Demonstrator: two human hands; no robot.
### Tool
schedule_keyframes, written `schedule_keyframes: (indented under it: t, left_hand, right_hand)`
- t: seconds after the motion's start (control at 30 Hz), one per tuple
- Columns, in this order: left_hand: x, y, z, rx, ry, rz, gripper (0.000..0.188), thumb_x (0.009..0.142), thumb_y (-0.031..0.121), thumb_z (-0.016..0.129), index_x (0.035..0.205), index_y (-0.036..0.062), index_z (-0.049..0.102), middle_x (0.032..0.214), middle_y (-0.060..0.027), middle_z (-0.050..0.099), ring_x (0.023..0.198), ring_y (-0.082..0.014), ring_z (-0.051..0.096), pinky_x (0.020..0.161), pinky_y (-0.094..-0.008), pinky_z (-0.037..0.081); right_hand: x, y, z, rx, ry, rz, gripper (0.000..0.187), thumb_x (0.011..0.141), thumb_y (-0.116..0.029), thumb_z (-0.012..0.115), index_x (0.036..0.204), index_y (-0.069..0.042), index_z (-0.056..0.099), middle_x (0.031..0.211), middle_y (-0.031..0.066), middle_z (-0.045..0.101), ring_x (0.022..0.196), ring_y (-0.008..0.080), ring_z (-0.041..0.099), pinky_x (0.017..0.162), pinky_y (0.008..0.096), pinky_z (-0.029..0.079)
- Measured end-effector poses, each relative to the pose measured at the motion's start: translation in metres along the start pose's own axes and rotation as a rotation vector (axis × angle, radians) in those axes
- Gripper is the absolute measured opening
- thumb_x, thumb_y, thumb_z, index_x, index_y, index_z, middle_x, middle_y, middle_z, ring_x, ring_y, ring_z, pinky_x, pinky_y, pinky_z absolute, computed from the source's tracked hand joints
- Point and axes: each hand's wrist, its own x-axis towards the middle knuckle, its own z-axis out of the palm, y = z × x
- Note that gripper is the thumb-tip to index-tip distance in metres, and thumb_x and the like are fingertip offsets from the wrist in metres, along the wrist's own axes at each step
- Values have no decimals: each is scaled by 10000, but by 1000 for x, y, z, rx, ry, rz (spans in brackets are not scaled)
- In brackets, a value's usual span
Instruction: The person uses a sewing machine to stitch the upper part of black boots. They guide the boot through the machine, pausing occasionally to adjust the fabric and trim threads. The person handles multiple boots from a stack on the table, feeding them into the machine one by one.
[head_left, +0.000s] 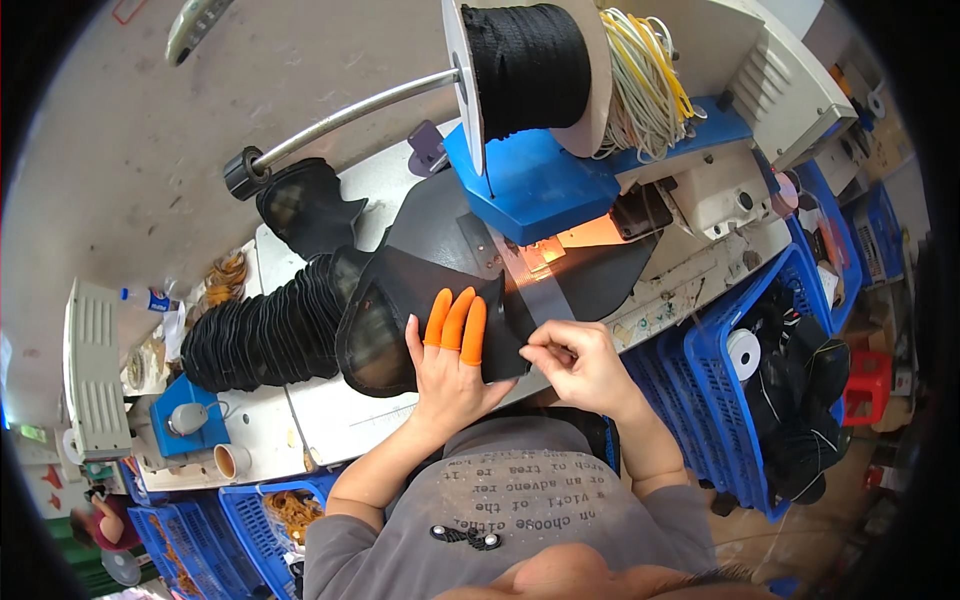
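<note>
My left hand [450, 365] lies flat on a black shaped fabric piece [410, 295], its fingers stretched out. Orange finger cots cover three of its fingertips. Close by on the right, my right hand [580, 365] is closed in a pinch at the right edge of the black material; whatever sits between thumb and finger is too small to make out. Beyond both hands stands a sewing machine with a blue head [535, 185], its lamp lighting an orange-glowing plate [543, 255]. A dark work plate [610, 275] spreads around the lit spot.
Left of my hands a long row of stacked black pieces [265, 325] rests on the white table [350, 425]. Above the machine hang a spool of black cord [530, 70] and a bundle of white and yellow cords [645, 85]. Blue baskets [715, 400] stand at the right.
</note>
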Motion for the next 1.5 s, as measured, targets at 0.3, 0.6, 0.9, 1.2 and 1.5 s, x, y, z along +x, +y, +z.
schedule_keyframes:
  t: [0.3,0.6,0.9,1.2,1.5]
  left_hand:
    - [3,-29,-37,-1090,209,-413,501,1012,251,442,1377,-92,443,1330,-158,553,1264,-236,478,1078,-337,322]
    - [-2,-52,-33,-1207,374,-524,364,995,239,543,1259,-10,542,1156,-88,612,1047,-172,572,937,-309,430]
    - [-11,-109,-33,-289,943,-324,353,974,118,528,1257,-93,538,1254,-173,583,1138,-256,568,1036,-359,410]
    - [-8,-165,81,260,-121,-326,658,802,214,649,1377,-15,429,1410,-186,433,1350,-352,362,1142,-538,220]
    - [34,-191,160,-108,-3,-619,625,876,394,546,1378,37,441,1174,-179,542,1184,-386,475,1036,-729,165]
  right_hand:
    - [25,5,-3,-88,189,-142,113,786,62,695,890,19,694,719,95,689,577,85,611,540,241,471]
    - [32,22,9,-263,166,-208,161,724,-38,714,876,-91,722,720,64,701,547,212,640,528,290,483]
    - [29,19,6,-330,151,-206,191,696,-34,680,867,-108,722,725,48,706,597,231,667,555,313,501]
    - [29,19,9,-350,159,-225,196,694,-43,687,869,-122,726,695,54,685,552,230,629,531,312,473]
    - [29,17,10,-361,140,-223,201,700,-40,686,879,-122,729,732,58,703,593,229,655,548,312,486]
